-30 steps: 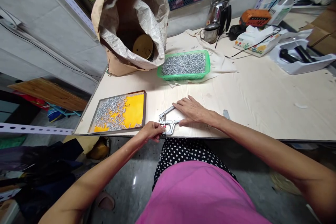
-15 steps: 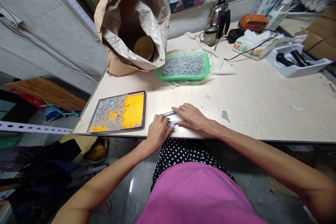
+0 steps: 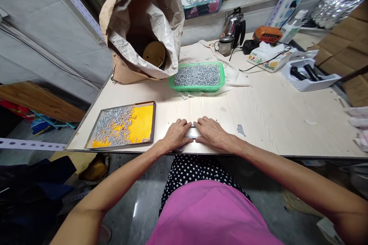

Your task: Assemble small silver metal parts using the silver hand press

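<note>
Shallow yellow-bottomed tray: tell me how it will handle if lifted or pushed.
The tray would probably lift left-heavy, since most of its loose metal pins lie toward that end. The pins would likely slide if it tilts, as bare yellow surface shows at right. Wide and flat on the table, it seems unlikely to tip when pushed.

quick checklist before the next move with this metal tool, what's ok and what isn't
1. Left hand on the metal tool: ok, fingers curled over it.
2. Right hand on the tool: ok, opposite the left.
3. Inside of the tool unobstructed to view: not ok, the hands cover most of it.
4. Small metal piece seated in the tool: cannot tell.
5. Shallow tray lying flat, apart from the left hand: ok.
6. Table free of scraps: not ok, a grey scrap lies near the right wrist.
</note>
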Demonstrator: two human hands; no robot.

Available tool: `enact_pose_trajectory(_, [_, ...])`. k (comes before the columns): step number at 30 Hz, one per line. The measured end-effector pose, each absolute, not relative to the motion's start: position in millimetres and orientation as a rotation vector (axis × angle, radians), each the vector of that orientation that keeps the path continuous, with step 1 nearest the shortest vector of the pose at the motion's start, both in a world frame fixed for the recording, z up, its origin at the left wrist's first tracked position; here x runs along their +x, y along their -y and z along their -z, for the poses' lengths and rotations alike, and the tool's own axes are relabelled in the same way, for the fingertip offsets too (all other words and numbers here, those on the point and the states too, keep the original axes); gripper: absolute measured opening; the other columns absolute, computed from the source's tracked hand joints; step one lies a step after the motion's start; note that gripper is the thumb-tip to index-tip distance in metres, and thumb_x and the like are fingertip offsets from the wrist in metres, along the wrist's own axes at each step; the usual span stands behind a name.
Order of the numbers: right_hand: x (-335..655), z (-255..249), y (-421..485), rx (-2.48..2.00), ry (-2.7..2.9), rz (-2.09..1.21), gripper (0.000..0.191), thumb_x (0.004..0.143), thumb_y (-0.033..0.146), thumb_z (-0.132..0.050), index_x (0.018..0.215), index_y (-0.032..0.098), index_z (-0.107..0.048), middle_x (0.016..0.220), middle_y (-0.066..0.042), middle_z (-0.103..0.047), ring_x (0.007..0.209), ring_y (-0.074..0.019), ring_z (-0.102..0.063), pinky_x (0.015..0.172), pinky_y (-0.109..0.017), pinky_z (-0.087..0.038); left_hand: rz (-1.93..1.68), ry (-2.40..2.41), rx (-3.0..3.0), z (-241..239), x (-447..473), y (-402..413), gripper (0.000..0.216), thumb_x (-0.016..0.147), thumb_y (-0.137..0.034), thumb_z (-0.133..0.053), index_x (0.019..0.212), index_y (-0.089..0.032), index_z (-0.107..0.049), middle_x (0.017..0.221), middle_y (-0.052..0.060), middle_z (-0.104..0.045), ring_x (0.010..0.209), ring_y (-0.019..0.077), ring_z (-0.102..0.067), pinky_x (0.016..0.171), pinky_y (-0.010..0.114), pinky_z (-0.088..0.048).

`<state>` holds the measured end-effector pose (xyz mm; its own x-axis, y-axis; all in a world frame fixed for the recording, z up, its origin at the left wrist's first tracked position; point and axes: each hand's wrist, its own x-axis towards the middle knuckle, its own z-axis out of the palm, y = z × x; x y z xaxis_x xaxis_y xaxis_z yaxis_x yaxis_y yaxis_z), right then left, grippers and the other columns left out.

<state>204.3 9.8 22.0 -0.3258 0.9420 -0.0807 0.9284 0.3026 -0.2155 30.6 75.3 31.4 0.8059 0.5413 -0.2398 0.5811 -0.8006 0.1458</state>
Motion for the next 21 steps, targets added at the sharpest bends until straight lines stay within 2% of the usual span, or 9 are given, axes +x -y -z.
enact_pose_trajectory(8, [196.8,-16.2,-14.9,-1.818,2.499,-0.343,0.016,0.090,0.026,-0.062,0.099,0.013,-0.067,0.099,-0.011,-0.065,0.099,-0.0243,-0.056,0.082,-0.033,-0.042,0.194,-0.986,2.747,-23.1,28.4,-76.0,0.031,0.086,-0.042,-0.066,0.106,-0.018,-0.066,0.102,0.007,-0.063,0.101,0.0253,-0.053,0.078,0.034,-0.045])
enact_pose_trajectory(15, [195.7,-8.7,-16.1,-1.806,2.503,-0.344,0.014,0.092,0.024,-0.059,0.097,0.013,-0.067,0.097,-0.011,-0.065,0.097,-0.0228,-0.057,0.083,-0.033,-0.042,0.198,-1.025,2.726,-21.8,30.3,-73.4,0.025,0.087,-0.039,-0.065,0.102,-0.020,-0.067,0.103,0.006,-0.064,0.102,0.0249,-0.054,0.078,0.034,-0.046])
enact_pose_trajectory(17, [198.4,-10.6,-15.3,-1.803,2.469,-0.322,0.020,0.090,0.026,-0.061,0.104,0.013,-0.065,0.102,-0.012,-0.064,0.100,-0.0243,-0.056,0.085,-0.035,-0.044,0.169,-1.052,2.721,-20.6,28.1,-73.8,0.033,0.085,-0.041,-0.067,0.111,-0.020,-0.064,0.109,0.007,-0.064,0.105,0.0254,-0.053,0.083,0.035,-0.046])
enact_pose_trajectory(20, [204.3,-12.9,-11.1,-1.752,2.388,-0.302,0.045,0.084,0.033,-0.068,0.123,0.014,-0.056,0.122,-0.015,-0.058,0.113,-0.0286,-0.051,0.091,-0.041,-0.044,0.001,-1.093,2.698,-22.0,16.0,-74.9,0.053,0.084,-0.043,-0.068,0.130,-0.020,-0.054,0.128,0.010,-0.057,0.115,0.0261,-0.050,0.093,0.037,-0.045])
enact_pose_trajectory(21, [205.8,-12.8,-8.5,-1.719,2.371,-0.295,0.052,0.083,0.033,-0.069,0.128,0.014,-0.053,0.130,-0.017,-0.053,0.120,-0.0302,-0.047,0.094,-0.043,-0.043,-0.084,-1.118,2.676,-23.7,9.3,-74.9,0.054,0.085,-0.042,-0.066,0.132,-0.019,-0.053,0.131,0.010,-0.055,0.117,0.0256,-0.050,0.096,0.037,-0.044])
